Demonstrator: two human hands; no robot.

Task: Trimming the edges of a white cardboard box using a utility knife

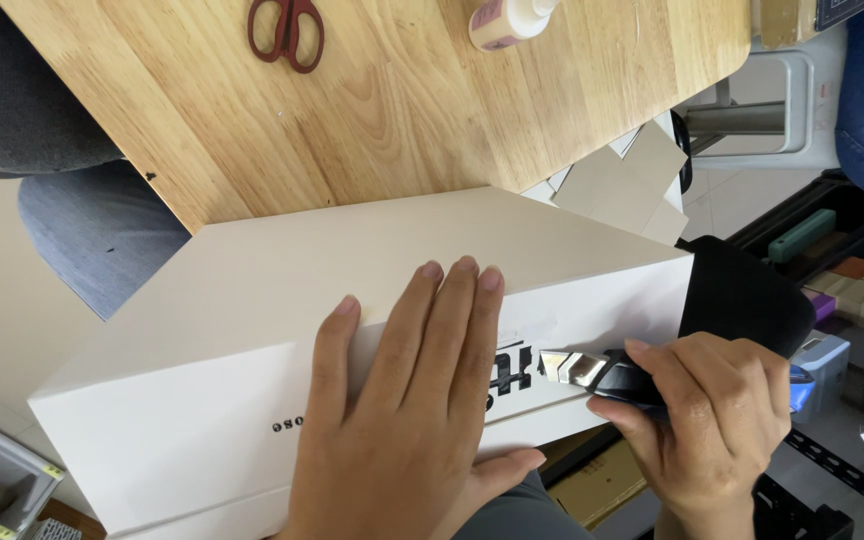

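A long white cardboard box (282, 270) lies across the near edge of a wooden table (402, 100), overhanging it. My left hand (407, 400) rests flat on the box's near side, fingers spread, pressing it down. My right hand (702, 420) grips a dark-handled utility knife (592, 370). Its short metal blade touches the box's side next to a black printed mark, just right of my left fingers.
Red-handled scissors (287, 30) and a white glue bottle (507, 20) lie at the table's far edge. Cardboard pieces (622, 185) sit beyond the box's right end. A black object (742, 295), a tray of coloured blocks (852, 285) and a grey chair (72, 220) surround the table.
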